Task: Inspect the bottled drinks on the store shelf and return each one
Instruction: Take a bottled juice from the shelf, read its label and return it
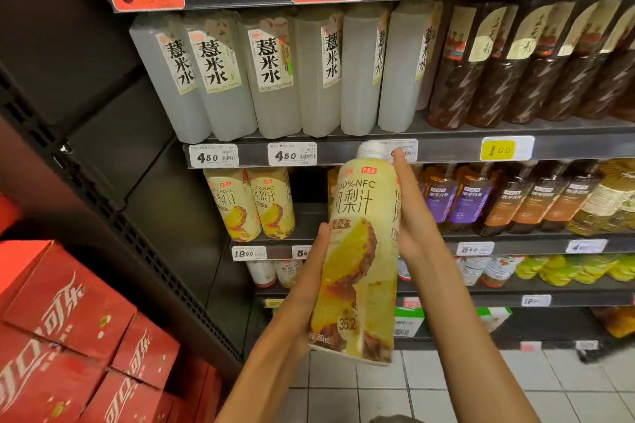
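1. Pineapple juice bottle (360, 251) sits at frame centre, upright with a slight tilt, in front of the shelf (343, 152).
2. We note two matching bottles (251, 204) shelved to its left and red cartons (68, 336) at lower left.
3. Our left hand (314, 271) grips its lower side; our right hand (410, 213) wraps its upper side, fingers curled behind.

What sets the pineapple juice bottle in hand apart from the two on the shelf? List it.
The held bottle is gripped by the left hand and right hand, tilted, its white cap showing; the two shelf bottles stand untouched, caps hidden. All share the same yellow pineapple label.
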